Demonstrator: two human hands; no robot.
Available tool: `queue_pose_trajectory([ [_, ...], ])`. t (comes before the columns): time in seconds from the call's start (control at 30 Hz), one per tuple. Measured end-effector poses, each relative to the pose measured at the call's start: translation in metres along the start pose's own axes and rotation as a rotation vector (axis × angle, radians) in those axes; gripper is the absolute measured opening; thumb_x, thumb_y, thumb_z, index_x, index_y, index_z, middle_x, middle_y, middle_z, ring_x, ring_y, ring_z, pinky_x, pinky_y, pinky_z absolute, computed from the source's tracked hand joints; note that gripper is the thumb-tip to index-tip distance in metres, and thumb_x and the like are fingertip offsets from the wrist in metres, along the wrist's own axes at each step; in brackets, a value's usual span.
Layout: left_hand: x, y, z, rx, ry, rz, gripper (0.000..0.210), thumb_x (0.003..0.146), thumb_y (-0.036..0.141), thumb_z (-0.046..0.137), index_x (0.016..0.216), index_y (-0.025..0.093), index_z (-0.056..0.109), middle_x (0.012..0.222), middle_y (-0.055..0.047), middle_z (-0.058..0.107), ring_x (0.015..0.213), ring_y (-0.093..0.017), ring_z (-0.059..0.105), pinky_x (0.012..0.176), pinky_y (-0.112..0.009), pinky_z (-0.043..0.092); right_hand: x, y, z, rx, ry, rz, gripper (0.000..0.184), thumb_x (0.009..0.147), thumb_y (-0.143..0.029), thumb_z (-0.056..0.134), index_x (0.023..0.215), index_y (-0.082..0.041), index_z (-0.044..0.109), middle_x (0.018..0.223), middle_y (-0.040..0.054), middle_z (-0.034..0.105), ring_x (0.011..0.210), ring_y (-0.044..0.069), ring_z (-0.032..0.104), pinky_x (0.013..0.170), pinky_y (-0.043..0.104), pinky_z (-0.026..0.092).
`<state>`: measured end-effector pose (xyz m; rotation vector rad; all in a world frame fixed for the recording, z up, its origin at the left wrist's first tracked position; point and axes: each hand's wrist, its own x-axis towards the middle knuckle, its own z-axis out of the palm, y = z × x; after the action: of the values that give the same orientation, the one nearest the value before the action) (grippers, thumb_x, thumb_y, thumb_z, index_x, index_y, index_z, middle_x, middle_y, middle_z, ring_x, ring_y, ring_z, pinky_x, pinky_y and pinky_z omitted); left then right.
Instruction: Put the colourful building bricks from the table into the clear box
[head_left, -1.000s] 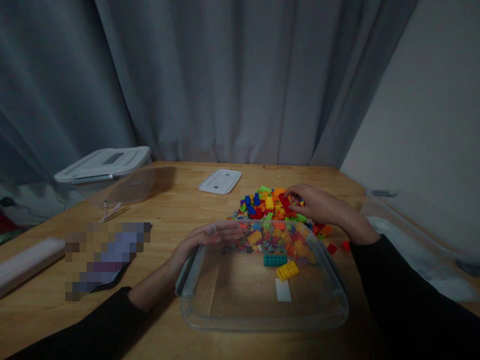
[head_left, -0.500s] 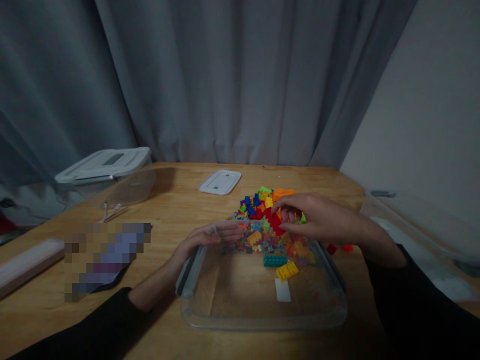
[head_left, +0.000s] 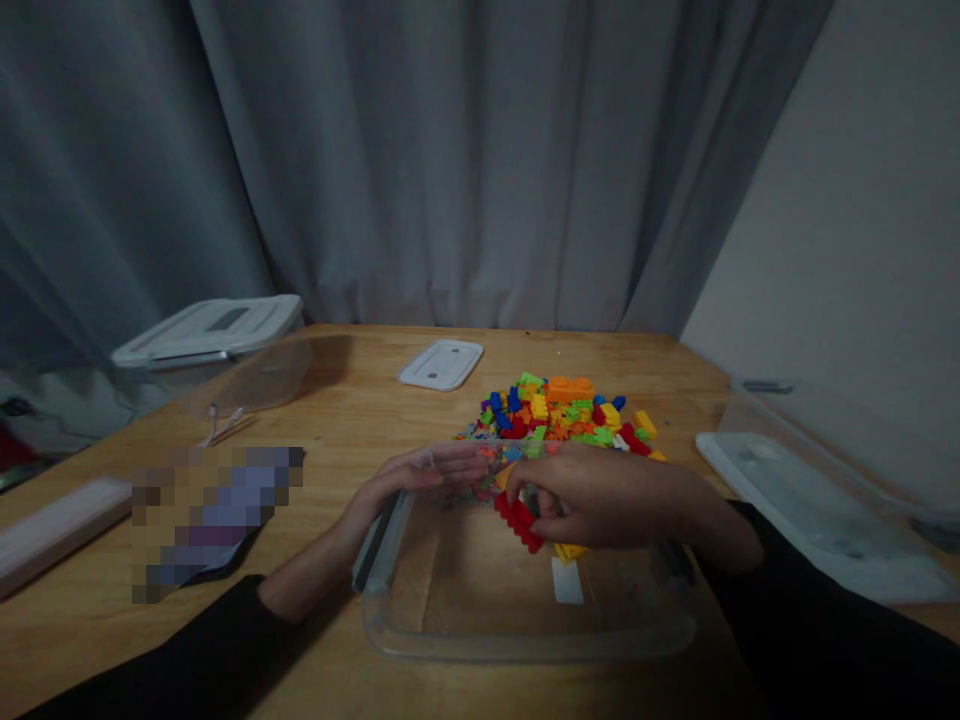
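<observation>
A red toy building brick (head_left: 517,522) with studs is pinched in the fingers of my right hand (head_left: 592,495). That hand hangs over a clear plastic box (head_left: 480,645), inside its walls. Below it, a yellow brick (head_left: 571,553) shows in part on the box floor; the hand hides what lies beside it. My left hand (head_left: 405,480) grips the box's far left corner, thumb on the rim and fingers stretched along the outside of the far wall. Just behind the box lies a heap of mixed bricks (head_left: 555,415), partly seen through the clear wall.
A small white lid (head_left: 441,364) lies farther back. At left stand a lidded clear bin (head_left: 225,340), a white cable (head_left: 221,425), a blurred flat item (head_left: 225,530) and a long pale box (head_left: 60,530). Another clear container (head_left: 817,450) and a whitish lid (head_left: 825,530) are at right.
My right hand has come from the heap toward me and down over the box, carrying the red brick. My left hand and the box stay in place.
</observation>
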<state>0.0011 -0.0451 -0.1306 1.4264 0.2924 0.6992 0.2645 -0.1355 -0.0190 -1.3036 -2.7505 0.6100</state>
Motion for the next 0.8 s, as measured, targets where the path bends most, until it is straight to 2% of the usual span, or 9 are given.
queue_pose_trajectory([
  [0.1, -0.001, 0.002, 0.001, -0.023, 0.0, -0.041, 0.054, 0.087, 0.026, 0.05, 0.138, 0.021, 0.067, 0.149, -0.01, 0.063, 0.143, -0.036, 0.052, 0.126, -0.058, 0.027, 0.004, 0.003, 0.006, -0.062, -0.018, -0.002, 0.009, 0.085, -0.021, 0.064, 0.093, -0.02, 0.068, 0.072, -0.0014, 0.066, 0.06, 0.013, 0.051, 0.053, 0.025, 0.029],
  [0.3, -0.002, 0.008, 0.006, -0.029, -0.024, -0.02, 0.06, 0.084, 0.027, 0.048, 0.142, 0.021, 0.064, 0.149, -0.009, 0.063, 0.144, -0.035, 0.051, 0.127, -0.059, 0.024, 0.014, 0.014, 0.018, -0.071, -0.108, 0.045, 0.015, 0.079, -0.024, 0.069, 0.094, -0.022, 0.07, 0.082, 0.0008, 0.071, 0.067, 0.014, 0.059, 0.054, 0.025, 0.033],
  [0.43, -0.001, 0.008, 0.005, -0.006, -0.045, -0.022, 0.06, 0.084, 0.028, 0.047, 0.14, 0.02, 0.065, 0.15, -0.009, 0.062, 0.145, -0.036, 0.049, 0.128, -0.058, 0.022, 0.016, 0.018, 0.021, 0.001, -0.22, 0.117, 0.021, 0.078, -0.021, 0.067, 0.099, -0.024, 0.07, 0.068, -0.0032, 0.068, 0.059, 0.014, 0.061, 0.05, 0.023, 0.034],
  [0.5, -0.002, 0.007, 0.003, -0.012, -0.04, -0.021, 0.06, 0.085, 0.028, 0.046, 0.141, 0.019, 0.065, 0.151, -0.01, 0.061, 0.145, -0.036, 0.049, 0.127, -0.059, 0.021, 0.016, 0.019, 0.021, -0.001, -0.232, 0.127, 0.023, 0.077, -0.021, 0.068, 0.099, -0.024, 0.071, 0.065, -0.0037, 0.066, 0.059, 0.014, 0.061, 0.049, 0.023, 0.034],
  [0.63, -0.003, 0.006, 0.003, -0.009, -0.015, -0.024, 0.059, 0.085, 0.026, 0.045, 0.14, 0.021, 0.066, 0.149, -0.009, 0.063, 0.144, -0.035, 0.05, 0.126, -0.06, 0.023, 0.017, 0.02, 0.023, -0.066, -0.231, 0.102, 0.021, 0.074, -0.024, 0.072, 0.095, -0.023, 0.073, 0.073, -0.0015, 0.068, 0.065, 0.015, 0.061, 0.051, 0.024, 0.035],
  [0.8, -0.005, 0.01, 0.009, -0.014, 0.015, -0.03, 0.058, 0.085, 0.023, 0.045, 0.139, 0.019, 0.066, 0.148, -0.011, 0.064, 0.141, -0.033, 0.054, 0.126, -0.057, 0.026, 0.02, 0.024, 0.026, -0.071, -0.296, 0.151, 0.028, 0.075, -0.026, 0.07, 0.102, -0.024, 0.073, 0.083, 0.0003, 0.071, 0.067, 0.016, 0.062, 0.052, 0.024, 0.037],
])
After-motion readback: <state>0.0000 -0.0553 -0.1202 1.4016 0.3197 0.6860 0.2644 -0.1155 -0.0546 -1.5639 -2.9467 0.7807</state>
